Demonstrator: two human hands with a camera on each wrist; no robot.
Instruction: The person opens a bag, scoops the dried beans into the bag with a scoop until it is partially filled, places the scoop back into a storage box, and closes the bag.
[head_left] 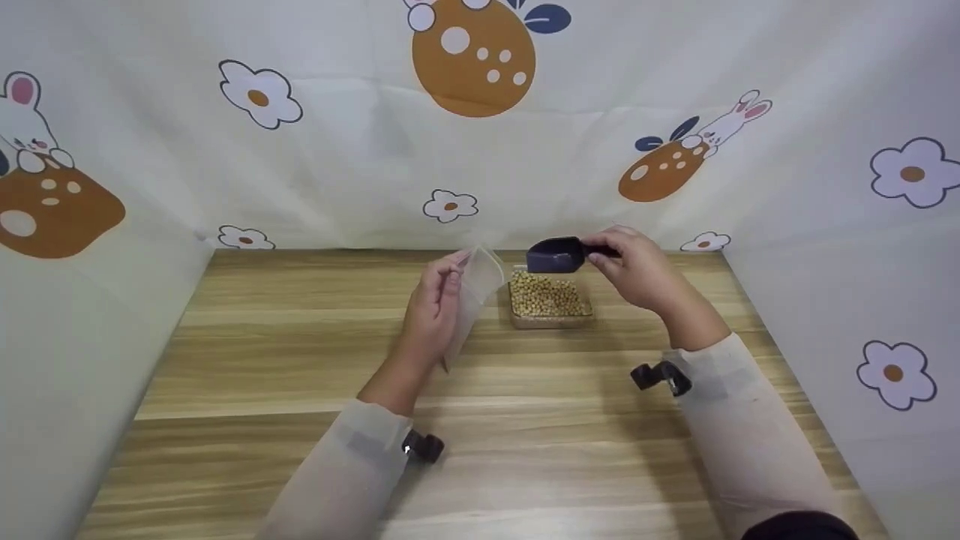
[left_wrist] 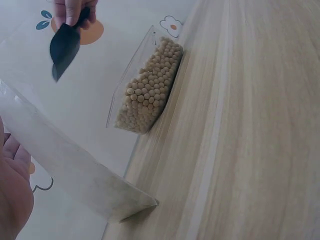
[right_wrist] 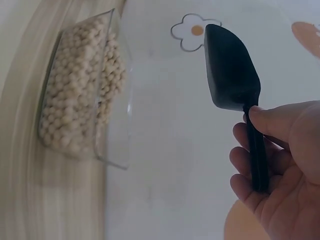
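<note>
My right hand (head_left: 634, 266) holds a dark scoop (head_left: 555, 255) by its handle, raised over the back of a clear container (head_left: 551, 322) of round, pale yellow beans (head_left: 551, 295). Fingers and thumb wrap the scoop's handle (right_wrist: 257, 160) in the right wrist view. To the left of the container, my left hand (head_left: 435, 304) pinches a translucent bag (head_left: 469, 300) near its top edge. The bag's mouth gapes toward the scoop. In the left wrist view the bag (left_wrist: 85, 165) hangs down with its lower corner close to the table.
The wood-grain table (head_left: 300, 337) ends at a pale cloth backdrop (head_left: 337, 172) printed with flowers, rabbits and orange fruit. Cloth also hangs along the left and right sides. Small black devices (head_left: 424, 446) are strapped at both wrists over the sleeves.
</note>
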